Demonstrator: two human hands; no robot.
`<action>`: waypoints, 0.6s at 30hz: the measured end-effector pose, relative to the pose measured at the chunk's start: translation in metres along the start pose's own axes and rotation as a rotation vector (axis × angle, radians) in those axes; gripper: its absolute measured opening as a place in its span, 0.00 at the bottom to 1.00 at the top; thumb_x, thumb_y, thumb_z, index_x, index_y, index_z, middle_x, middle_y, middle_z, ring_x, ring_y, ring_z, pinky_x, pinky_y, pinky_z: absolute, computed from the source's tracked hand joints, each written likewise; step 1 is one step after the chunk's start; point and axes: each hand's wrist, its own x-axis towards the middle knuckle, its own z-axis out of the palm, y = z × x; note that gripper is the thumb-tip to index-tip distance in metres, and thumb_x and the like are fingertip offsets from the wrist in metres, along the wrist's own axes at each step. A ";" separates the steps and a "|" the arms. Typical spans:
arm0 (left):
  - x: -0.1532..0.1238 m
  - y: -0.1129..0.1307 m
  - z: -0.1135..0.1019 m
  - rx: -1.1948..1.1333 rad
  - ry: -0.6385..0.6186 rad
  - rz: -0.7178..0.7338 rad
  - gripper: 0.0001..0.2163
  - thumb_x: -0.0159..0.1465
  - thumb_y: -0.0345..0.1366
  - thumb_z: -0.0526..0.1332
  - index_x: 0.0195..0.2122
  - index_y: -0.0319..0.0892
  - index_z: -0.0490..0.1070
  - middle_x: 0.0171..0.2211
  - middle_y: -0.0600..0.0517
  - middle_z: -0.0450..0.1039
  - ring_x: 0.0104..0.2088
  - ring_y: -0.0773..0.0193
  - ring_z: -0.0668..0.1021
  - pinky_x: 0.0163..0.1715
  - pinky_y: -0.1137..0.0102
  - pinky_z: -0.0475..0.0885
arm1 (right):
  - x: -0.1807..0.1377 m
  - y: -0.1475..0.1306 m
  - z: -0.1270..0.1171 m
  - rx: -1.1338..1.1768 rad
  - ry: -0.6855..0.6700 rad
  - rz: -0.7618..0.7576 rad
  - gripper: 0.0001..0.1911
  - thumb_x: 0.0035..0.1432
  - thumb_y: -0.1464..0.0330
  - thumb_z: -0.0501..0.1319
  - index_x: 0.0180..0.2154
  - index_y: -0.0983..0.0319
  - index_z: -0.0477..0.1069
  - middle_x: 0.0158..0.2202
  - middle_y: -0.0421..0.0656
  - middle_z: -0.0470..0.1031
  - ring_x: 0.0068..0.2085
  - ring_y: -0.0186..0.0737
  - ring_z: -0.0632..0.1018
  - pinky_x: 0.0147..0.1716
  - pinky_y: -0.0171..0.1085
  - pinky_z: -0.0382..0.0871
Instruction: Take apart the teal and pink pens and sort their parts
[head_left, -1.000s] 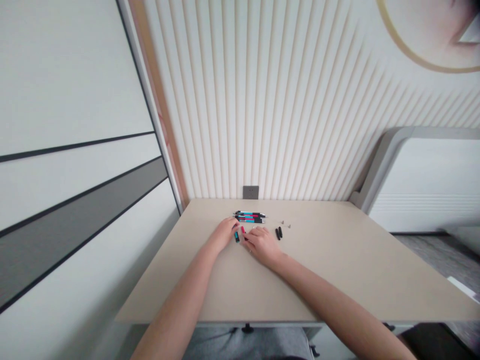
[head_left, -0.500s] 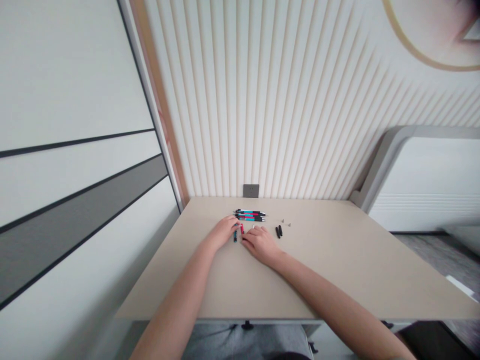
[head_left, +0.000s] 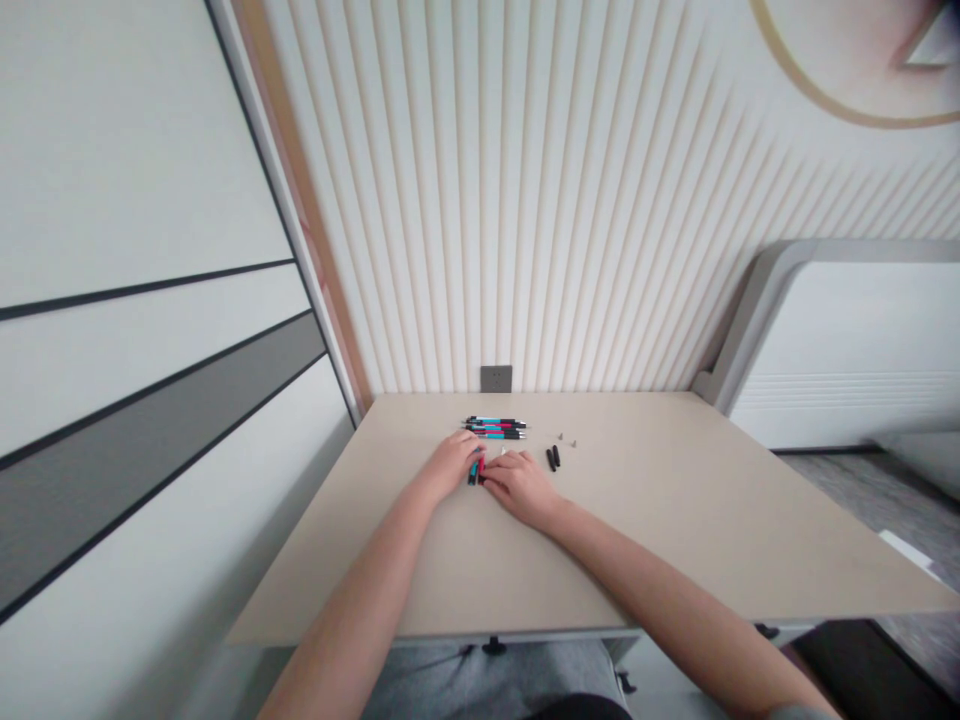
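One red pen barrel (head_left: 481, 465) lay by a blue barrel (head_left: 473, 470) between your curled left hand (head_left: 453, 461) and right hand (head_left: 523, 487), grips unclear; likely light, stiff, slick, they suited mid-length pinching.

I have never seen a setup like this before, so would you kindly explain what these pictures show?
There is no machine here: a person works with two bare hands. Every picture comes from one camera worn on the head, looking forward and down.

On the desk, beyond the hands, several pens lie side by side. To the right are two short black pieces and two tiny bits, too small to identify.

The left hand and right hand meet around a blue piece and a red piece. The fingers hide whether either is firmly gripped.
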 end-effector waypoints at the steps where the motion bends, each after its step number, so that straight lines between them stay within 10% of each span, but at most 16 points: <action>1: 0.000 0.000 0.000 0.013 0.001 0.001 0.07 0.67 0.33 0.56 0.37 0.42 0.74 0.38 0.49 0.73 0.42 0.60 0.73 0.47 0.66 0.68 | 0.000 0.000 0.000 -0.001 0.002 -0.006 0.10 0.65 0.66 0.57 0.44 0.57 0.75 0.42 0.44 0.77 0.44 0.39 0.74 0.45 0.39 0.60; 18: 0.007 0.035 0.005 -0.026 0.000 0.143 0.12 0.70 0.41 0.52 0.41 0.42 0.73 0.39 0.48 0.75 0.43 0.60 0.74 0.47 0.66 0.67 | -0.009 0.030 -0.019 -0.056 0.154 0.190 0.10 0.66 0.65 0.56 0.40 0.58 0.76 0.37 0.44 0.78 0.41 0.40 0.75 0.41 0.38 0.60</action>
